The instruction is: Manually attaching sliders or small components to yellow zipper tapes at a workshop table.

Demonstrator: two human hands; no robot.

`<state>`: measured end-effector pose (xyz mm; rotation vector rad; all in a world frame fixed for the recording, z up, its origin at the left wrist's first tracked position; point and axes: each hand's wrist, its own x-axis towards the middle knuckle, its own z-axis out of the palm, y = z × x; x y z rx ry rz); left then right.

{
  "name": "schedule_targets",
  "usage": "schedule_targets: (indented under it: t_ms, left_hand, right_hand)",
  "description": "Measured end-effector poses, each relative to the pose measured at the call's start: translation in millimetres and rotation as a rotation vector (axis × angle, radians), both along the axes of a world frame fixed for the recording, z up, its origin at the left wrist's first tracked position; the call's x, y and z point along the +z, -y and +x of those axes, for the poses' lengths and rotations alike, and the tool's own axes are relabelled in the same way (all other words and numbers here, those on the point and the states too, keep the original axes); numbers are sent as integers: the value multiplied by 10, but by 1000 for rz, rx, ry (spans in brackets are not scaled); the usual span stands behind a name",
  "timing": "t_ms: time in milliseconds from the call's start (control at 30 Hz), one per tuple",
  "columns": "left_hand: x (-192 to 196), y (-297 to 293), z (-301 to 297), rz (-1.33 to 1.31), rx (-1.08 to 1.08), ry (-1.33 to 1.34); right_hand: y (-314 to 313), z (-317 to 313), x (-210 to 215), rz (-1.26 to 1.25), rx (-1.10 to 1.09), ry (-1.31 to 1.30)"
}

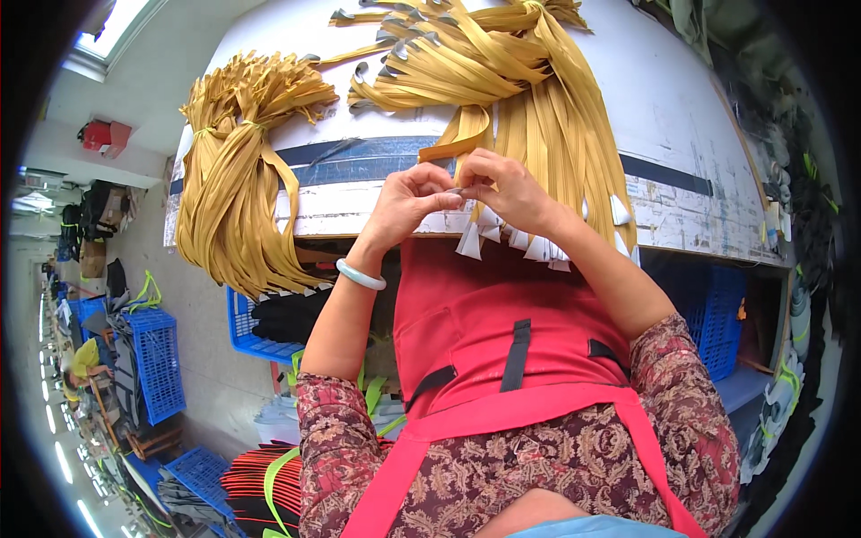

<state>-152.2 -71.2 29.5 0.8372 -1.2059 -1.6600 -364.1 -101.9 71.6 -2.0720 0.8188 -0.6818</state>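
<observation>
My left hand (413, 204), with a pale bangle on its wrist, and my right hand (508, 186) meet above the table's near edge. Between their fingertips they pinch a small grey tip (456, 191), which appears to be the end of a flat yellow strap (459, 145). The strap curves away behind my fingers, so its join to the tip is partly hidden. Beside my right hand, a thick pile of similar yellow straps (574, 117) hangs over the edge, with grey tips at the far side and white ends (538, 248) at the near side.
Bundles of yellow straps (235, 179), tied near the top, drape over the table's left end. The white table (682, 134) has a dark blue band along its front. Blue crates (717, 309) stand below it, another (240, 321) at left. Dark-red striped material (260, 484) lies near my left elbow.
</observation>
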Motion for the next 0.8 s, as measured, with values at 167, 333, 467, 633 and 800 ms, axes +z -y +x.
schedule_targets:
  t_ms: [167,333,467,633,800]
  left_hand:
    - [-200,140,21,-192,238,99]
    - [-46,369,-165,-362,503,464]
    - [-41,570,-176,-416,400,780]
    - [506,948,81,-269,578,34]
    - [810,1056,525,-348,874,19]
  right_hand:
    - [-49,29,-25,182,-7,76]
    - [-90,11,-173,138,-13,49]
    - [-95,6,-186,214,-15,57]
    - [-65,-88,-269,-97,0,-92]
    - [-73,-100,-238,111,-29,-23]
